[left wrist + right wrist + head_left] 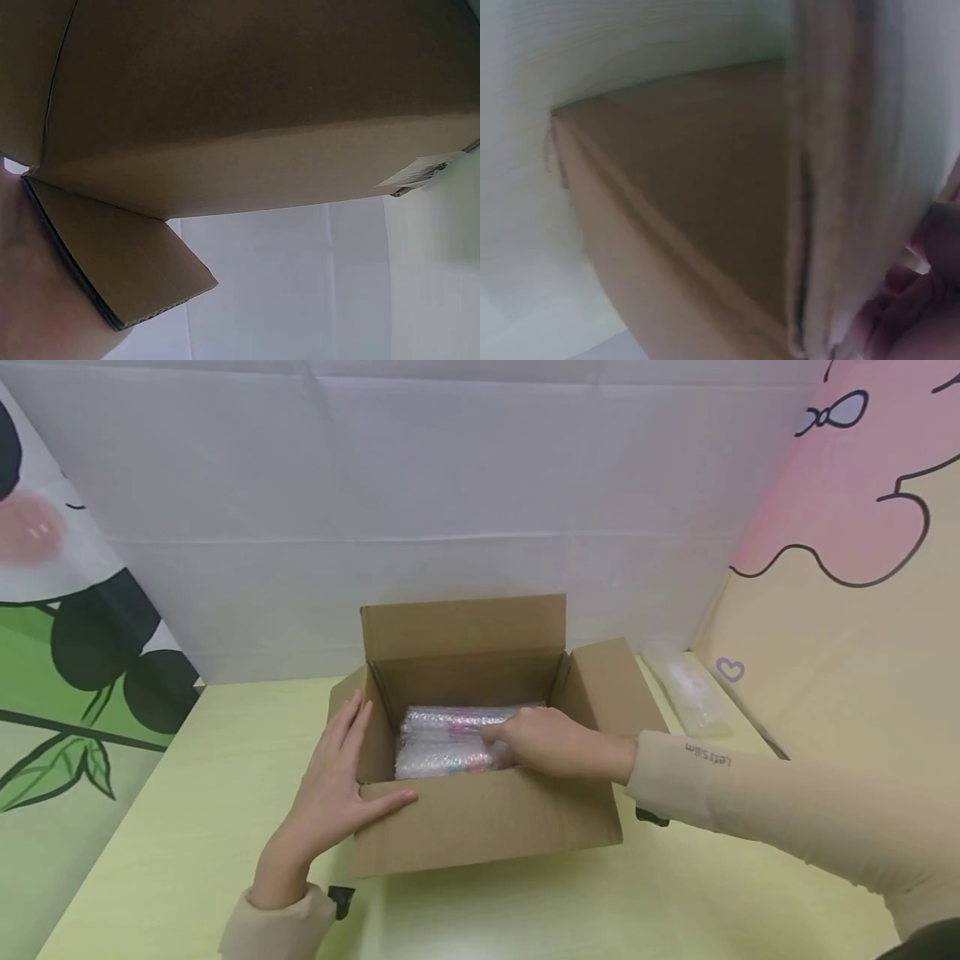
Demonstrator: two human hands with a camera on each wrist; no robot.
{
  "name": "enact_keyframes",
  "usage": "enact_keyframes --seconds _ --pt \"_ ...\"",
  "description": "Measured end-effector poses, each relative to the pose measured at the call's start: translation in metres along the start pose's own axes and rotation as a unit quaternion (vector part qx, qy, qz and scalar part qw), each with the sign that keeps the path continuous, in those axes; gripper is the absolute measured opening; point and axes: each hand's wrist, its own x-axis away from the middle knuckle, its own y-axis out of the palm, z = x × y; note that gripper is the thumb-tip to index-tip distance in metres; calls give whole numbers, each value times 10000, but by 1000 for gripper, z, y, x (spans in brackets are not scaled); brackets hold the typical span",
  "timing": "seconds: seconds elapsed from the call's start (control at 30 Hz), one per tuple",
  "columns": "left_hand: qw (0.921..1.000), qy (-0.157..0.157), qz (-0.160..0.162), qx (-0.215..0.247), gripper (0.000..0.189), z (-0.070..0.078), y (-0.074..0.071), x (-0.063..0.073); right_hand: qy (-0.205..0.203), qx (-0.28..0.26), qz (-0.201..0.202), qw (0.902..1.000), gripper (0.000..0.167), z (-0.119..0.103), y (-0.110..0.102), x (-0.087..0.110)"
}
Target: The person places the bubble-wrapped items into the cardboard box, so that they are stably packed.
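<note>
An open cardboard box (487,822) stands on the table with its flaps folded outward. Inside lie bubble-wrapped packages (442,760), clear with pink and red patches, side by side. My right hand (558,743) reaches in over the front right edge, its fingers curled at the right end of the packages; its fingertips are partly hidden. At the front left corner, my left hand (333,785) rests against the box, fingers straight along the left flap (124,255) and thumb across the front flap. The right wrist view shows curled fingers (907,315) beside a blurred cardboard edge.
Another bubble-wrapped package (690,693) lies on the pale yellow table (217,760), right of the box by the wall. A white sheet (450,485) hangs behind. Printed cartoon panels stand on both sides. A label (424,171) is stuck on the box's outside.
</note>
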Motion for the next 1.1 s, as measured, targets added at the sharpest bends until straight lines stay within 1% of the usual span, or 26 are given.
enact_keyframes --seconds 0.13,0.23,0.43,0.6,0.67,0.73,0.8,0.9,1.0,1.1 --pt "10000 66 16 -16 117 -1 0 0 29 -182 -104 9998 20 0 -4 2" --pt "10000 72 7 -9 117 -2 1 -1 165 -337 -227 9990 23 3 -7 6" --pt "10000 59 -20 -13 117 -2 2 -2 368 -443 -424 9974 31 9 -15 11" --pt "10000 35 -25 -20 117 -3 1 -3 529 -539 -502 9959 37 10 -23 13" --pt "10000 4 -40 -3 117 -3 1 -3 632 -629 -517 9947 38 11 -29 15" --pt "10000 -19 -55 4 117 -3 1 -3 691 -756 -414 9939 37 13 -36 18" --pt "10000 -22 -68 2 117 -2 1 -3 739 -895 -228 9930 35 18 -45 21" --pt "10000 -2 -52 1 117 -2 1 -3 834 -1090 198 9903 34 27 -62 28" --pt "10000 0 -42 2 117 -2 1 -3 1070 -1384 502 9833 33 40 -78 36" --pt "10000 -17 -49 1 117 -3 1 -3 1399 -1633 782 9735 31 56 -90 46"
